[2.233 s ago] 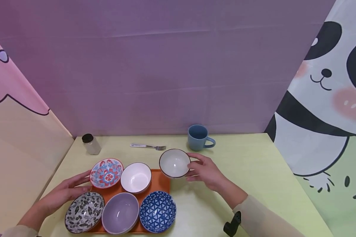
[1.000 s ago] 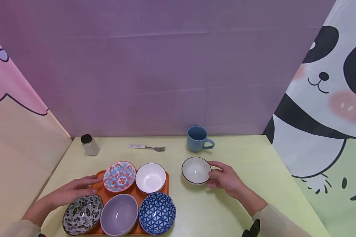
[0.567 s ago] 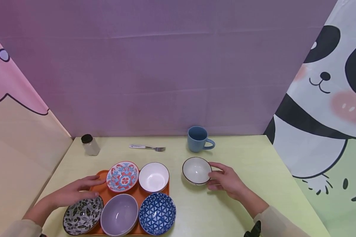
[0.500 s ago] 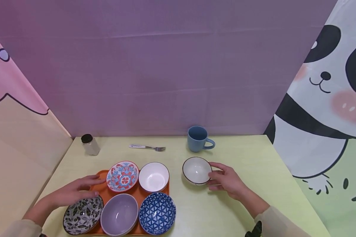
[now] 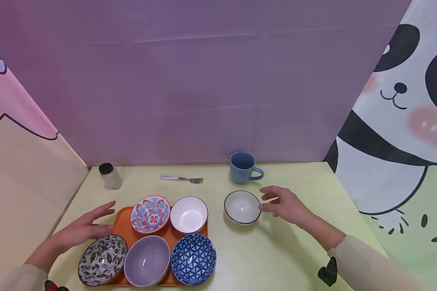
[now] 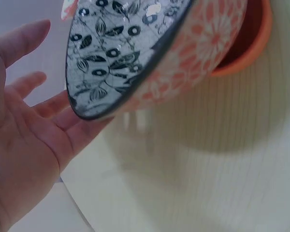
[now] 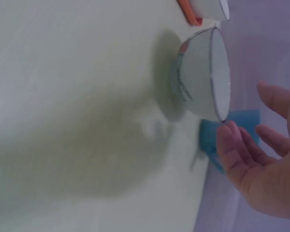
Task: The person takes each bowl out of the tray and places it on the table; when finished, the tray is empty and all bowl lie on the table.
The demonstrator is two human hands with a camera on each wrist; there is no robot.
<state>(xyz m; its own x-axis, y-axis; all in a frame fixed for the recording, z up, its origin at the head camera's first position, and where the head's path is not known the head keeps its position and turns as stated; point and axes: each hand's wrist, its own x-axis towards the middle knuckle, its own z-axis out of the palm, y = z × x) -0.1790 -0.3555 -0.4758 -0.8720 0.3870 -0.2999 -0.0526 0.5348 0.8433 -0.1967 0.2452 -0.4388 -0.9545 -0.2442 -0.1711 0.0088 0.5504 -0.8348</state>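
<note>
A white bowl with a dark rim (image 5: 242,207) stands on the table to the right of the orange tray (image 5: 123,220). My right hand (image 5: 285,206) is at its right side, fingers loosely extended; in the right wrist view (image 7: 261,164) the fingertips are close to the rim, and contact is hard to tell. My left hand (image 5: 81,229) hovers with spread fingers beside the tray's left edge, near the black-and-white floral bowl (image 5: 102,260), holding nothing. On the tray are a red-and-blue patterned bowl (image 5: 150,214), a plain white bowl (image 5: 188,214), a purple bowl (image 5: 147,260) and a blue triangle-patterned bowl (image 5: 193,259).
A blue mug (image 5: 242,167) stands behind the dark-rimmed white bowl. Further left lie a fork (image 5: 181,178) and a black-lidded jar (image 5: 111,176) at the back. A purple cloth (image 5: 218,89) hangs behind the table.
My right hand carried the dark-rimmed bowl right to the table, then let go and drew back slightly. The patterned and plain white bowls shifted right on the tray; my left hand came away from them.
</note>
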